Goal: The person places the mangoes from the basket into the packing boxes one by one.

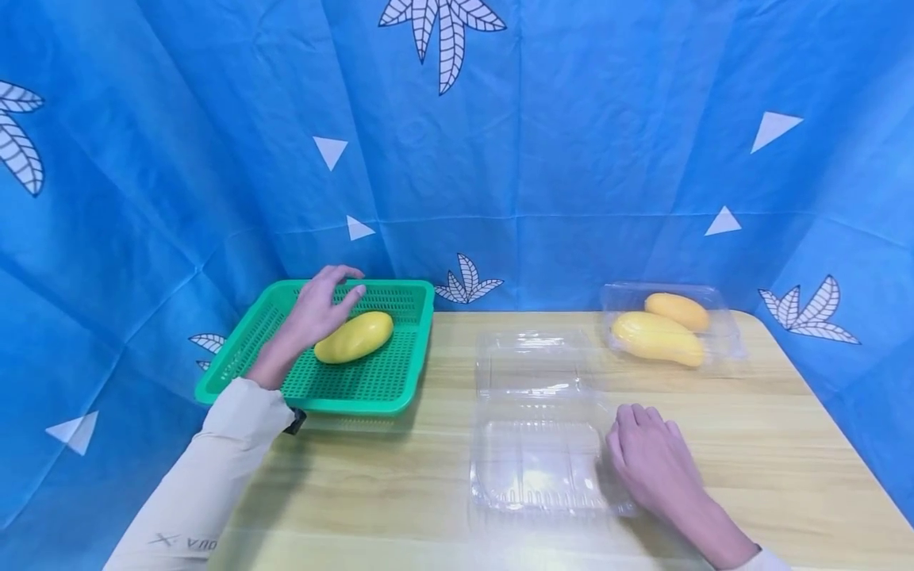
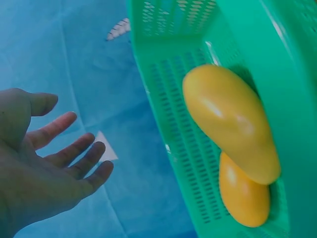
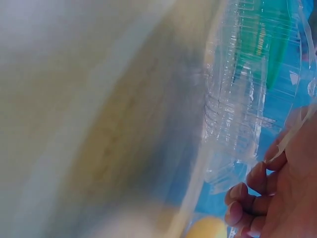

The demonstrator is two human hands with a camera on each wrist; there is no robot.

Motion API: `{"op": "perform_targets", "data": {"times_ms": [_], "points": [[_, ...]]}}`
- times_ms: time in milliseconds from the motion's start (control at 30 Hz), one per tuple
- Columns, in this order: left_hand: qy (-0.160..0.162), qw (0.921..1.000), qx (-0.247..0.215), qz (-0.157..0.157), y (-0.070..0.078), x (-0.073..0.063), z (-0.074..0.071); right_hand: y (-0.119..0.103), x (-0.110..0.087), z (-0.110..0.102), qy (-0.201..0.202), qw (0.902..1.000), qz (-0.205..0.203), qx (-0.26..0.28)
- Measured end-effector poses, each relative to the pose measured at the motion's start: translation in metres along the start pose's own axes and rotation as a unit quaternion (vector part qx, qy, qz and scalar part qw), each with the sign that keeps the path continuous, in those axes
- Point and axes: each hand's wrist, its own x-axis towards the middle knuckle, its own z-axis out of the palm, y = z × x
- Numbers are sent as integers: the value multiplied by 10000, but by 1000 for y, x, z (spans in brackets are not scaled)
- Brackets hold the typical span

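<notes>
My left hand (image 1: 319,308) hovers over the green basket (image 1: 421,357), its fingers spread and holding nothing. A yellow mango (image 1: 355,338) lies in the basket just beside that hand. The left wrist view shows two mangoes there, a large one (image 2: 230,121) partly over a smaller one (image 2: 242,193); in the head view the hand and arm seem to hide the second. At the right edge of an opened clear plastic clamshell box (image 1: 535,460), my right hand (image 1: 653,456) pinches the rim with curled fingers. The box's lid (image 1: 531,361) lies folded back, away from me.
At the back right of the wooden table (image 1: 771,452) stands another clear plastic box (image 1: 731,337) with two yellow mangoes (image 1: 657,337) inside. A blue curtain (image 1: 571,159) hangs behind the table and at both sides. The basket sits at the table's back left.
</notes>
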Motion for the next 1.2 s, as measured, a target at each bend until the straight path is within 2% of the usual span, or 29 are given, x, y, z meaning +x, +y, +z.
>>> {"op": "perform_targets", "data": {"times_ms": [233, 467, 667, 767, 1200], "points": [[-295, 9992, 168, -202, -14, 7, 4, 0, 17, 6, 132, 9998, -62, 143], [-731, 9956, 438, -386, -27, 11, 8, -1, 32, 12, -75, 9995, 1, 291], [-1164, 9910, 602, -281, -38, 16, 13, -3, 39, 18, -36, 9996, 22, 286], [-1349, 9887, 613, -238, -40, 19, 13, -4, 42, 19, -70, 9994, 73, 329], [-2165, 9735, 572, -458, -42, 30, 13, -8, 48, 22, -167, 9990, 238, 350]]}}
